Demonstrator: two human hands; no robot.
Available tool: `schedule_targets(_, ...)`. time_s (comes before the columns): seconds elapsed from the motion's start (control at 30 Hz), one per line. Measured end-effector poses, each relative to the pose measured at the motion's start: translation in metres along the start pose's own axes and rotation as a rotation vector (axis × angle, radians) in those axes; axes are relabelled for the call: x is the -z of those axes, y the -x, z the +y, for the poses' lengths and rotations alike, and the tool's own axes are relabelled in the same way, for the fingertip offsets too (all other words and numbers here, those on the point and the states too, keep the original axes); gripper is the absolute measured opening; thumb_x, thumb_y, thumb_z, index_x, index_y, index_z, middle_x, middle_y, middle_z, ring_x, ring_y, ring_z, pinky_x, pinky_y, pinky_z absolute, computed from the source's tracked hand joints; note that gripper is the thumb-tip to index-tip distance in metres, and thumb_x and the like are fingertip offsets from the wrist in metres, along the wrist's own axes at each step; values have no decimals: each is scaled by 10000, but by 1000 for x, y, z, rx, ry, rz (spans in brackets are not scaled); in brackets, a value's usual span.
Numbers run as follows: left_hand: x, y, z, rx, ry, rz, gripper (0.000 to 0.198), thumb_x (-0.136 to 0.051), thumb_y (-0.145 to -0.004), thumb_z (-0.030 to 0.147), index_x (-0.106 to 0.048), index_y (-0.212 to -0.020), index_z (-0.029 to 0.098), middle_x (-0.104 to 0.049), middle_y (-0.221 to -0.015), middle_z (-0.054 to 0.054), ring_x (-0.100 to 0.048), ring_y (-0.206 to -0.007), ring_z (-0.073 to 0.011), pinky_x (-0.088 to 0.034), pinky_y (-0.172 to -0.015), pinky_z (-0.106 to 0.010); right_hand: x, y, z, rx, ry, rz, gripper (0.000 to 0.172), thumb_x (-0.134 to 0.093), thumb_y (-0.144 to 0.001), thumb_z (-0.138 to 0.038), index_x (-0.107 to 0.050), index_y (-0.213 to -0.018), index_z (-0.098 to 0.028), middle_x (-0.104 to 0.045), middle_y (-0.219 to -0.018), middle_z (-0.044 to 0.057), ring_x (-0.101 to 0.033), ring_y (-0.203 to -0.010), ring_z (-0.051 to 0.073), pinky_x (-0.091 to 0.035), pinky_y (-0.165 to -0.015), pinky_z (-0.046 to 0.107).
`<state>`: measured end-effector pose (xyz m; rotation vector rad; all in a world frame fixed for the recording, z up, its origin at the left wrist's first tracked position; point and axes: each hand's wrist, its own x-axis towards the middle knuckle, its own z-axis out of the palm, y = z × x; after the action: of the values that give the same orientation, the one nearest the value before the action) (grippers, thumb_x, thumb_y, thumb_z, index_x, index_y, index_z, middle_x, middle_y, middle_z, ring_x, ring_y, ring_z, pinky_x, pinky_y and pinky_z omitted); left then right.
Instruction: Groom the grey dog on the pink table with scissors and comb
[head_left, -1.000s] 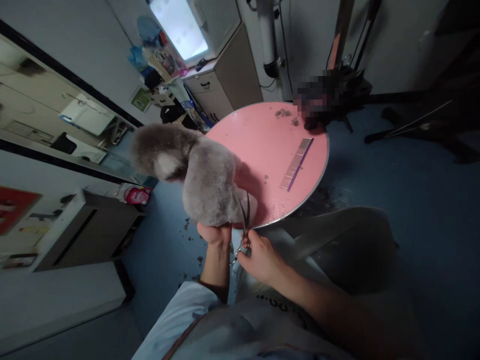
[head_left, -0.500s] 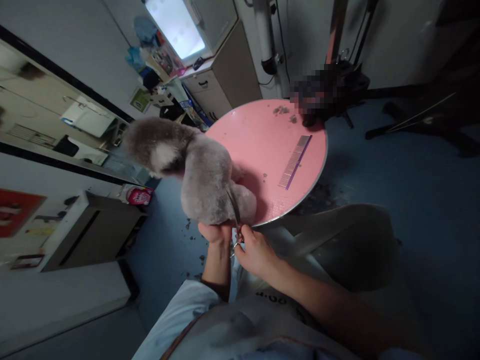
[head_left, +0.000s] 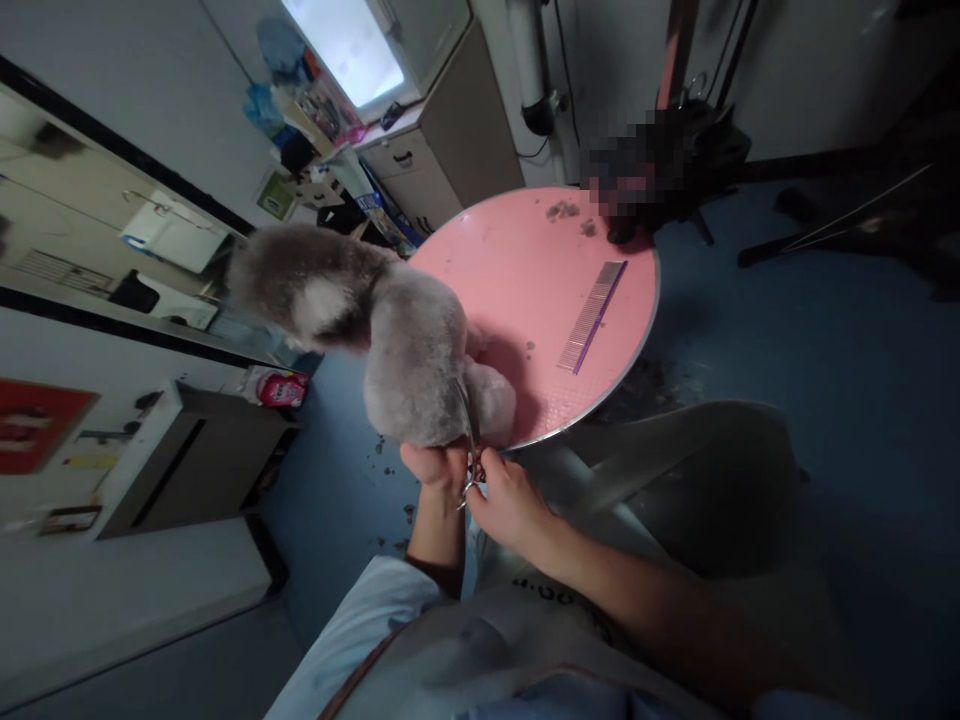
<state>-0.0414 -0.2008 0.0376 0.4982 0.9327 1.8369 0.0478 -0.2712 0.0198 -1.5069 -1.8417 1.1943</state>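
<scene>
A small grey fluffy dog (head_left: 390, 340) stands at the near left edge of a round pink table (head_left: 540, 270), facing away from me. My left hand (head_left: 431, 465) is closed under the dog's rear end, gripping its fur. My right hand (head_left: 510, 505) is closed on a pair of scissors (head_left: 471, 435), whose blades point up into the fur of the hindquarters, right beside my left hand.
A purple-edged metal comb (head_left: 592, 315) lies on the table's right side, with fur clumps (head_left: 562, 210) at the far edge. Cut fur is scattered on the blue floor. A grey cabinet (head_left: 180, 460) stands left, a drawer unit (head_left: 442, 150) behind the table, dark equipment beyond.
The scissors have moved left from the dog's right hind leg into its rear fur, closer to my left hand. The dog's head has shifted a little left.
</scene>
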Motion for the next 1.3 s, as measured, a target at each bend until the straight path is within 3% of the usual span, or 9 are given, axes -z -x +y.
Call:
schedule_targets(0.07,0,0,-1,16,15,-9,450,-353,-897,342,-774,-914,182,-716,-1023,-74,-659,-1001,-220,-555,-864,-347,0,0,0,-13,0,-16,192,-509,-845,-139,-561,-1029,-150,-725,-895,98,-689,-842,217,-407,-684,268)
schedule_targets(0.2,0,1,-1,55,20,7,465,-338,-901,329,-774,-847,178,-718,-937,-95,-653,-998,-217,-546,-861,-334,-1,2,1,3,-55,23,183,-561,-835,-207,-554,-1013,-167,-722,-933,86,-685,-869,217,-413,-698,264)
schedule_targets(0.43,2,1,0,24,19,-43,402,-387,-907,334,-761,-888,186,-708,-880,-81,-644,-1000,-203,-521,-931,-326,2,2,5,-5,-116,33,198,-593,-804,-189,-554,-997,-169,-716,-927,80,-681,-874,214,-432,-728,266)
schedule_targets(0.57,7,-3,0,-26,0,-25,353,-437,-890,372,-738,-939,194,-706,-1021,-53,-631,-1040,-220,-507,-961,-371,1,1,9,-26,-129,20,201,-530,-809,-88,-552,-993,-167,-716,-914,76,-685,-866,200,-438,-736,265)
schedule_targets(0.7,10,-6,0,16,0,-22,359,-443,-872,363,-752,-929,189,-707,-1035,-60,-629,-1062,-228,-514,-940,-374,-1,2,13,-25,-187,54,199,-626,-772,-163,-545,-953,-182,-704,-898,63,-675,-847,201,-448,-733,265)
schedule_targets(0.83,7,-5,0,-11,28,-51,365,-466,-861,392,-761,-983,215,-675,-1178,-40,-608,-1131,-249,-504,-970,-409,-3,2,15,-50,-228,47,194,-573,-774,-94,-544,-939,-191,-696,-847,47,-670,-812,182,-448,-722,255)
schedule_targets(1.0,2,-3,3,62,20,58,445,-368,-884,372,-781,-876,205,-711,-1066,-43,-647,-1039,-230,-549,-861,-361,-7,1,19,-54,-286,83,191,-620,-732,-125,-529,-884,-197,-682,-839,36,-659,-790,178,-455,-703,253)
schedule_targets(1.1,3,-2,2,45,18,40,451,-359,-893,389,-779,-936,230,-680,-1176,-31,-618,-1125,-251,-545,-895,-389,-10,2,22,-42,-335,82,211,-559,-737,-61,-529,-898,-195,-687,-831,33,-662,-775,165,-460,-705,248)
schedule_targets(1.3,6,-2,0,39,10,44,473,-339,-891,403,-780,-896,234,-687,-1159,-40,-629,-1103,-239,-558,-851,-358,-15,4,27,-45,-369,116,208,-615,-709,-99,-529,-864,-206,-673,-794,19,-650,-741,162,-469,-684,248)
